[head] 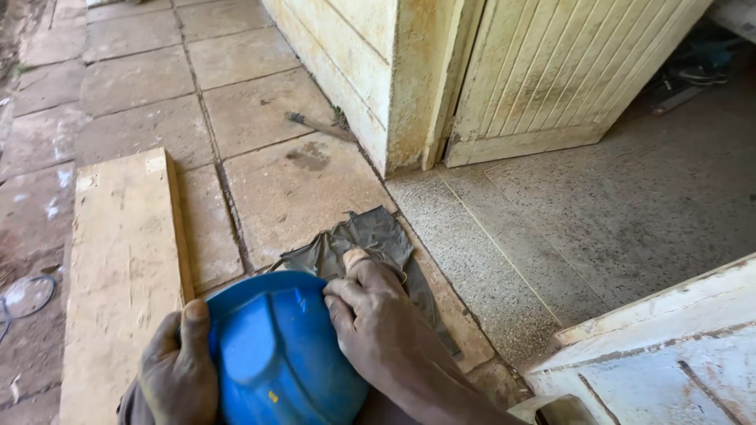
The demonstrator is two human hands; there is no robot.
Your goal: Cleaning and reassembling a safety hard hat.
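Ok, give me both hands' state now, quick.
Left hand: closed on the blue bowl.
Right hand: pressing a grey cloth against the bowl's rim.

Left hand [179,364] cupped, thumb up; right hand [370,303] knuckles bent, fingertips apparently curled under.

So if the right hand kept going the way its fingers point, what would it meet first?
The right hand points up-left across the blue bucket. Past the bucket's rim it would probably meet the paving stones, though depth is hard to judge.

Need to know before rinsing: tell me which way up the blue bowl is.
Upside down: the blue bowl shows its raised base, gripped by left hand and right hand.
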